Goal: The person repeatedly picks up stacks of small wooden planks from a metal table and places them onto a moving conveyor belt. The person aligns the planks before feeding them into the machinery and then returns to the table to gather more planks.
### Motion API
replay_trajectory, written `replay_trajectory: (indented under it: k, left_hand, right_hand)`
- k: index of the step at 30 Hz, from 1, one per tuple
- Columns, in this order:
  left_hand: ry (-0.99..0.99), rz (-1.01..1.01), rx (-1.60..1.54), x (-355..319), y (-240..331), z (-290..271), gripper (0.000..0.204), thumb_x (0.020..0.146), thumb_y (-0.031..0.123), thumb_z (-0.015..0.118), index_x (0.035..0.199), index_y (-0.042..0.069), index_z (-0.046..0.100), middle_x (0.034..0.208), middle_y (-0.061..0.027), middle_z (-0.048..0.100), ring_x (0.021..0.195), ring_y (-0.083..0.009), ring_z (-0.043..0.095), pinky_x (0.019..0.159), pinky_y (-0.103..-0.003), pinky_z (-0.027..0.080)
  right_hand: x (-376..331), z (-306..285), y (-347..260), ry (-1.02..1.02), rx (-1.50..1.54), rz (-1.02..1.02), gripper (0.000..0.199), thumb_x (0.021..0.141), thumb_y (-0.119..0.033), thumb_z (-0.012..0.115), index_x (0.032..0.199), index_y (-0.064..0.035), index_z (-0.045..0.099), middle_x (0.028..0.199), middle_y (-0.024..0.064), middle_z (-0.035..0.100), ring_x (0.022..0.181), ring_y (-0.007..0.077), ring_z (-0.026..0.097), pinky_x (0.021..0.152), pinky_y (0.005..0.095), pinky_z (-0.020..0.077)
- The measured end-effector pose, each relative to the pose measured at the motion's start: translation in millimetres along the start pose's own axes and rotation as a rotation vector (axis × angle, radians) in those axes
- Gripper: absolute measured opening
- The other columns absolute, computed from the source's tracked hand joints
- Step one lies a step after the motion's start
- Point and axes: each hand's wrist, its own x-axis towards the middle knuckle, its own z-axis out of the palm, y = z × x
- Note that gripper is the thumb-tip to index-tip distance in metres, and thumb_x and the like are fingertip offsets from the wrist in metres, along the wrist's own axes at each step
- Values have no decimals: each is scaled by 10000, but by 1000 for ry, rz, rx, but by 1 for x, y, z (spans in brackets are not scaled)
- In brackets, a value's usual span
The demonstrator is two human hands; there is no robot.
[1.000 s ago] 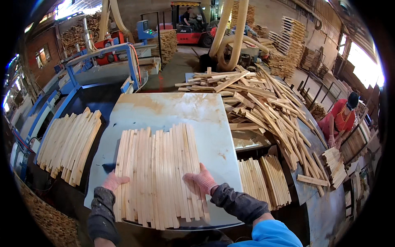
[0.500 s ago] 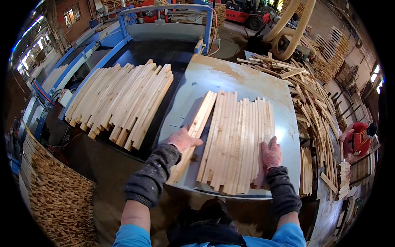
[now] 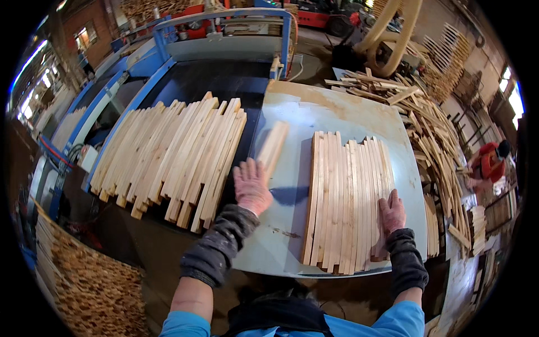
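Observation:
My left hand [image 3: 252, 187], in a pinkish glove, has its fingers spread, with the back of the hand showing. Just beyond its fingertips is a short blurred length of wooden strips [image 3: 275, 145]; its lower part is hidden by the hand, so I cannot tell whether they touch. My right hand [image 3: 393, 211], gloved alike, lies with outstretched fingers along the right side of a row of wooden strips [image 3: 346, 205]. These strips lie side by side on a pale metal tabletop [image 3: 331, 109], their ends uneven.
Left of the tabletop, a wider row of strips [image 3: 168, 154] lies on a black conveyor bed [image 3: 216, 76] with a blue frame [image 3: 163, 45]. Stacked wood [image 3: 95, 286] stands at lower left. Loose offcuts [image 3: 435, 149] heap up at right, near a person in red [image 3: 487, 163]. Thick hoses [image 3: 387, 39] hang behind.
My left hand has come off the strips it gripped, its fingers now spread; those strips sit farther up and blurred. The gap to the right-hand row has widened. The whole view has shifted slightly.

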Motion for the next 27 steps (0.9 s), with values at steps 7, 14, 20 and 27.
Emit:
replay_trajectory:
  k: [7, 14, 20, 27]
  left_hand:
    - [-137, -214, -26, 53, -65, -9, 992, 971, 433, 644, 1734, 26, 158, 1812, -241, 130, 1679, -428, 88, 1348, -581, 17]
    - [63, -59, -499, 14, -164, -38, 1003, 946, 465, 730, 1708, 9, 263, 1773, -285, 237, 1663, -430, 177, 1367, -505, 112]
    - [224, -241, -544, -26, -346, -45, 941, 885, 334, 818, 1648, -13, 390, 1695, -311, 383, 1573, -478, 359, 1296, -543, 321]
    - [248, -646, -183, -55, -604, -31, 969, 890, 355, 817, 1673, 25, 352, 1730, -277, 342, 1607, -433, 319, 1324, -513, 279]
  right_hand:
    - [1, 5, 1, 0, 6, -2, 845, 997, -519, 689, 1665, -84, 411, 1402, 259, 628, 1291, 464, 618, 1100, 514, 503]
    - [18, 9, -31, 137, -205, 27, 885, 953, -398, 771, 1676, -70, 381, 1562, 252, 544, 1442, 448, 510, 1212, 499, 427]
    - [-4, 29, -226, -45, 446, -200, 748, 960, -314, 795, 1587, -10, 522, 1440, 248, 658, 1343, 346, 637, 1129, 422, 506]
    - [-66, 154, -406, -539, 613, -82, 752, 984, -409, 779, 1505, 93, 574, 1415, 273, 697, 1316, 331, 677, 1126, 379, 511]
